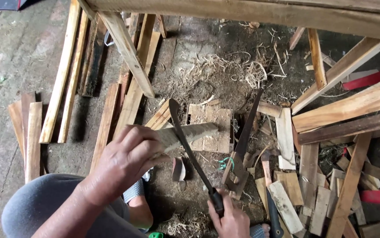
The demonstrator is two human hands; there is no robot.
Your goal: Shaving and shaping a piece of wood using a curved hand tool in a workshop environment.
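My left hand (128, 156) grips one end of a short pale wooden piece (190, 133) and holds it out level over the ground. My right hand (230, 218) is closed on the dark handle of a curved machete (189, 147). The blade runs up and left from the handle and crosses the wooden piece near its middle, with its hooked tip above the piece. Under the piece lies a square plywood offcut (216, 128).
A handsaw (243, 145) lies on the dirt just right of the machete. Long planks (66, 75) lie to the left, and stacked boards and offcuts (331, 176) fill the right. Wood shavings (225, 70) litter the ground ahead. A timber beam (243, 11) crosses overhead.
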